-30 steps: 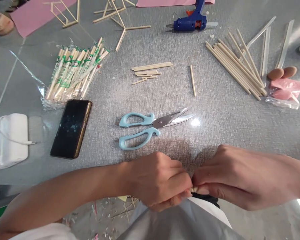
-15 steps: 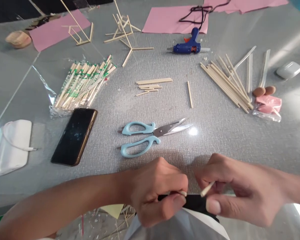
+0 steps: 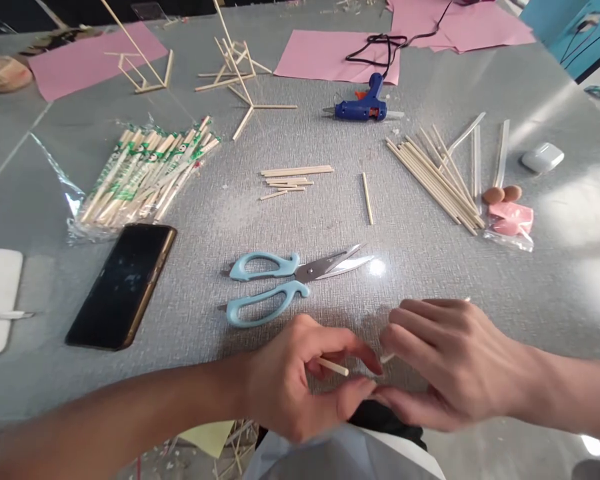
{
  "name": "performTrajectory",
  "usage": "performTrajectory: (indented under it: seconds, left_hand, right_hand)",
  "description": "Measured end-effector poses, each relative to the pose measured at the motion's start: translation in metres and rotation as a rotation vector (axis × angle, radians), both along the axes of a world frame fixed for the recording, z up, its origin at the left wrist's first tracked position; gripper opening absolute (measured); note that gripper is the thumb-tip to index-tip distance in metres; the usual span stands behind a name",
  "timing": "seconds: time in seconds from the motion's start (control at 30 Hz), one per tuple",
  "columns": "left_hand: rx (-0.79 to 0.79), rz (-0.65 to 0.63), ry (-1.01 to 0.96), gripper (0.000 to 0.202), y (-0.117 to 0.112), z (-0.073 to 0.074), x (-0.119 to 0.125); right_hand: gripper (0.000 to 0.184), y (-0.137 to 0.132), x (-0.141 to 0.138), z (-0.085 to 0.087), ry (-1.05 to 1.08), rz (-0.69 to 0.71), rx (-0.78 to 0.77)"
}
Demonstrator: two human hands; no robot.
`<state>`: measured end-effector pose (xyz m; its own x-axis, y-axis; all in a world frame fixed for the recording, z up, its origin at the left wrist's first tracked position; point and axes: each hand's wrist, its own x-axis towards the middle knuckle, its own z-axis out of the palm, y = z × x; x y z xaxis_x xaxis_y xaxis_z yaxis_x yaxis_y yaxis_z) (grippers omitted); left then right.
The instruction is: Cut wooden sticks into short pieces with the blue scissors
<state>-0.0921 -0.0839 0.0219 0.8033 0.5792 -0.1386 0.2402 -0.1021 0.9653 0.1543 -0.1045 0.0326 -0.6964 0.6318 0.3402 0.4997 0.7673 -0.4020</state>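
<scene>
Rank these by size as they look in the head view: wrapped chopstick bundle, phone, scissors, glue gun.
1. Wrapped chopstick bundle
2. Phone and scissors, unranked: scissors stretch longer, phone covers more
3. Glue gun, cord aside

The desk (image 3: 440, 267) is grey and shiny, with tiny lines all over and bright patches of light (image 3: 580, 213) on its right side. Past the far right corner is a big blue thing (image 3: 550, 33) with a plug (image 3: 590, 23) and thin wires (image 3: 594, 44). Little scraps lie on the floor (image 3: 155, 463) below.
</scene>
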Motion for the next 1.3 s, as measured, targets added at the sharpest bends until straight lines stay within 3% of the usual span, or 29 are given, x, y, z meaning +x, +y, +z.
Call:
performTrajectory:
  seconds: [0.1,0.2,0.67,0.9,1.1,1.3]
  left_hand:
    - [-0.201,0.093,-0.093,0.022,0.005,0.002,0.002]
    - [-0.289,0.149,-0.132,0.022,0.009,0.004,0.004]
    - [-0.446,0.164,-0.185,0.020,0.014,0.007,0.002]
    - [-0.493,0.193,-0.122,0.024,0.015,0.008,0.002]
    - [-0.404,0.222,-0.111,0.032,0.015,0.007,0.003]
    - [-0.461,0.260,-0.105,0.028,0.012,0.006,0.005]
  right_hand:
    - [0.023,0.005,0.000,0.000,-0.078,-0.025,0.141]
    - [0.019,0.007,0.000,0.000,-0.105,-0.023,0.211]
    - [0.020,0.007,0.004,-0.001,-0.238,-0.036,0.447]
    - [0.014,0.007,0.004,-0.001,-0.217,-0.043,0.452]
    - [0.015,0.007,0.003,-0.002,-0.213,-0.047,0.410]
    - [0.015,0.007,0.005,-0.004,-0.218,-0.029,0.385]
